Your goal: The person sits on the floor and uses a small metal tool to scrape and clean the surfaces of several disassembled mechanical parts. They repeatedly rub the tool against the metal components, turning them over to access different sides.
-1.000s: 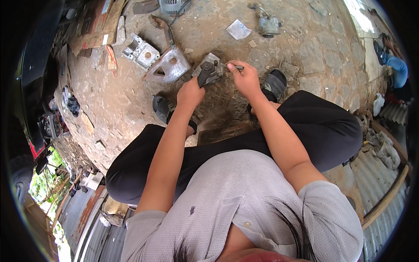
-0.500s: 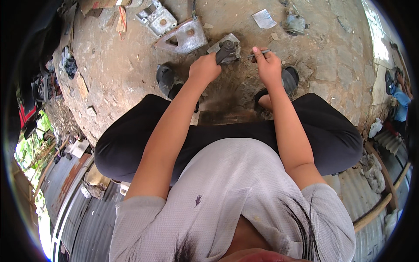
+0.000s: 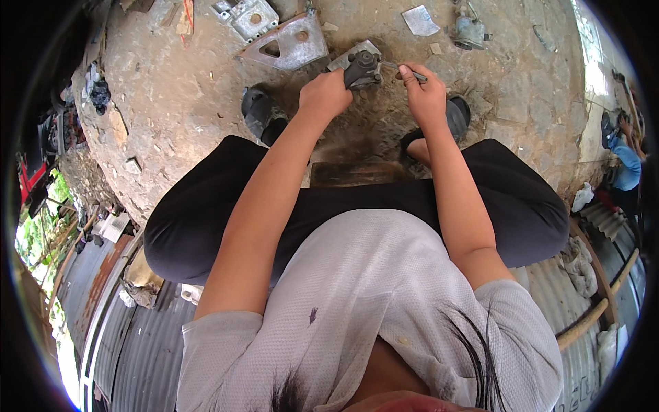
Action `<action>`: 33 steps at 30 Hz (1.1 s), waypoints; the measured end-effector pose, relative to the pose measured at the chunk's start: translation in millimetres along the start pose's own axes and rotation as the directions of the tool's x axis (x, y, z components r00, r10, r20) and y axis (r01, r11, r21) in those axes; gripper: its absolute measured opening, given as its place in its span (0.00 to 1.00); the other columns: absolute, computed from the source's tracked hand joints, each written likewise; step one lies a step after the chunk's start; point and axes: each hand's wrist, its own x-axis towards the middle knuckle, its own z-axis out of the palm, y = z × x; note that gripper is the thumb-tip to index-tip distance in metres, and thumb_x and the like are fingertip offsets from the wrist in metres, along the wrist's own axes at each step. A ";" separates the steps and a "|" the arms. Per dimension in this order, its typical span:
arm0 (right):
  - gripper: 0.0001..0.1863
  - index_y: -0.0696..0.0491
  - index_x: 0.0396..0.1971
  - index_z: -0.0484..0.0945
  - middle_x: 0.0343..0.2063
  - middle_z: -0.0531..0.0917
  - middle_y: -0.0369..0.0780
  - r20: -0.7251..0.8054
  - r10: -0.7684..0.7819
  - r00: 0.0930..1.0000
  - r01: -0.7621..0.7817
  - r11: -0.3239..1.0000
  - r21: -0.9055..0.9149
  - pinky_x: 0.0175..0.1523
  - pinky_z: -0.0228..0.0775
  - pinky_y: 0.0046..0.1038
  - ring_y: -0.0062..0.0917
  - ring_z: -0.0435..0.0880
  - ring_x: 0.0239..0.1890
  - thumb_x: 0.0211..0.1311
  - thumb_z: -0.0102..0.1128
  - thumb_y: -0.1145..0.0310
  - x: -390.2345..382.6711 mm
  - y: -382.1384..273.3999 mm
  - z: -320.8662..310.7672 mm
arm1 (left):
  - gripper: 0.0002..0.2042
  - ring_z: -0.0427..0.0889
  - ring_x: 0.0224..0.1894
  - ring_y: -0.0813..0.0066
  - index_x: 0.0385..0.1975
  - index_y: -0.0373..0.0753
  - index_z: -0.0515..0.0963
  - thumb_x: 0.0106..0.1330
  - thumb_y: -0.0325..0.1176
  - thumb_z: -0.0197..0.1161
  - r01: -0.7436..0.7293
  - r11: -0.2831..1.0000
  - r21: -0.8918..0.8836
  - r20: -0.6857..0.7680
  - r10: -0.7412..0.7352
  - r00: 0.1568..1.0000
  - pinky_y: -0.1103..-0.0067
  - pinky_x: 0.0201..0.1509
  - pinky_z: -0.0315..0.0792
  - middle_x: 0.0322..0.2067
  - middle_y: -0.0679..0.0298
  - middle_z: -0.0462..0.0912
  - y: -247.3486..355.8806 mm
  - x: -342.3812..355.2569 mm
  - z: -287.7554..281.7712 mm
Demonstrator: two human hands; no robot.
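Observation:
My left hand [image 3: 326, 95] is closed on the dark handle-like arm of a metal part [image 3: 357, 71], whose round end lies over a pale metal block [image 3: 363, 48] on the ground between my feet. My right hand [image 3: 425, 99] grips a thin metal tool [image 3: 388, 64], thumb along it, its tip at the right side of the dark part; whether it touches is unclear. Just beyond, to the left, lie a triangular metal bracket [image 3: 309, 49] and a cast metal piece [image 3: 240, 15] with holes.
A pale square sheet [image 3: 420, 20] and a small metal housing [image 3: 468, 34] lie at the back right. My sandals [image 3: 255, 113] flank the work. Another person [image 3: 625, 165] in blue is at the far right. Corrugated sheets [image 3: 144, 350] and a wooden pole [image 3: 580, 333] lie beside me.
The view has shifted, so hands and parts appear higher in the frame. Since half a second ago, the tool in my right hand has moved up against or very near the dark part.

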 end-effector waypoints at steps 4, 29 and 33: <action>0.14 0.58 0.43 0.88 0.30 0.90 0.46 0.009 0.169 0.986 -0.169 0.983 0.065 0.43 0.79 0.35 0.40 0.89 0.33 0.73 0.69 0.60 -0.3 -4.4 -2.3 | 0.17 0.89 0.52 0.49 0.51 0.39 0.82 0.64 0.36 0.63 0.004 1.000 0.003 0.017 -0.004 1.000 0.57 0.57 0.82 0.47 0.49 0.90 -1.3 -0.3 0.1; 0.16 0.56 0.43 0.89 0.36 0.93 0.44 -0.080 0.178 0.981 -0.181 0.983 -0.033 0.47 0.79 0.35 0.36 0.91 0.37 0.73 0.68 0.57 16.3 1.5 -2.5 | 0.19 0.86 0.58 0.49 0.56 0.42 0.82 0.67 0.36 0.60 -0.014 1.000 0.007 -0.054 0.014 0.998 0.57 0.62 0.79 0.54 0.51 0.88 -3.4 -3.5 1.4; 0.15 0.54 0.48 0.89 0.38 0.94 0.41 -0.111 0.306 0.946 -0.287 0.945 0.157 0.48 0.79 0.33 0.30 0.90 0.38 0.72 0.67 0.60 65.0 32.2 -11.4 | 0.19 0.85 0.60 0.50 0.56 0.41 0.83 0.67 0.35 0.59 -0.030 0.999 -0.017 -0.074 0.029 0.997 0.57 0.63 0.78 0.55 0.50 0.88 -4.0 3.1 8.4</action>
